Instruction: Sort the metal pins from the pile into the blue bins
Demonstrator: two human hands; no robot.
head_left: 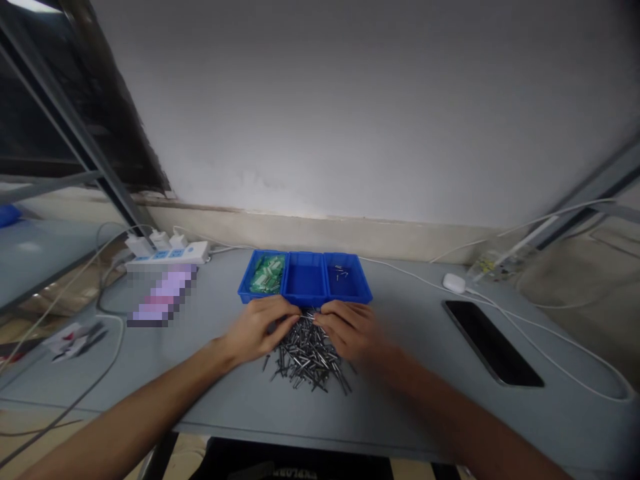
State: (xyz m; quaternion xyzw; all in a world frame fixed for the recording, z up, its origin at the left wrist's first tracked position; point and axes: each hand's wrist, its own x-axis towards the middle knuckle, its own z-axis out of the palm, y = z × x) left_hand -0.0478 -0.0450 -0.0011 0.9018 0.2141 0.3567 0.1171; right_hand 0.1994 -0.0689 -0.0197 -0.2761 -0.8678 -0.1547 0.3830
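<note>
My left hand (265, 325) is closed in a pinch, thumb and forefinger on one end of a thin metal pin (307, 317). The fingers of my right hand (350, 327) are pinched on the other end, so the pin spans the small gap between both hands. Beneath them lies a heap of grey metal pins (310, 360), rivet-like in shape, loose on the table (220, 400). Just behind my hands stands a blue three-compartment tray (305, 298). A green-and-clear bag of small parts (267, 273) fills its left compartment, and several small pins (341, 272) lie in the right one.
A black phone (493, 341) and a white earbud case (453, 283) with a cable are at the right. On the left are a power strip (193, 253) with plugs, a blurred purple item (165, 293) and crumpled wrappers (73, 340). Behind rises a wall (350, 120).
</note>
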